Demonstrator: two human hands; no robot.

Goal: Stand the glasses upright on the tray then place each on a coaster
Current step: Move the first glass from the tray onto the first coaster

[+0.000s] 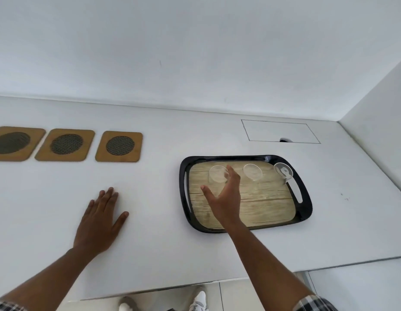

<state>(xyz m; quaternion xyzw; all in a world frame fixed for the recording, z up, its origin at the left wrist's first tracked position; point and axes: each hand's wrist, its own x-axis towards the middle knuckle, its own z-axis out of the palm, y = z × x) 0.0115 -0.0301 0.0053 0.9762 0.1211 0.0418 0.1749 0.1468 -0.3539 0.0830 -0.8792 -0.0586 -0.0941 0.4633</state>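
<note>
A black tray (pixel 305 212) with a wood-pattern floor lies on the white counter at the right. Three clear glasses are on it along its far side: a left glass (pixel 215 173), a middle glass (pixel 252 172) and a right glass (pixel 283 172) at the far right corner. Whether they are upright I cannot tell. My right hand (pixel 224 198) hovers over the tray with fingers spread, its fingertips at the left glass, not closed on it. My left hand (pixel 100 221) rests flat on the counter. Three square wooden coasters (pixel 119 146) (pixel 65 144) (pixel 14 143) with dark round centres lie in a row at the far left.
A wall runs behind the counter and another closes the right side. A thin rectangular outline (pixel 280 131) with a small hole is in the counter behind the tray. The counter's front edge is near my body, with the floor and shoes below.
</note>
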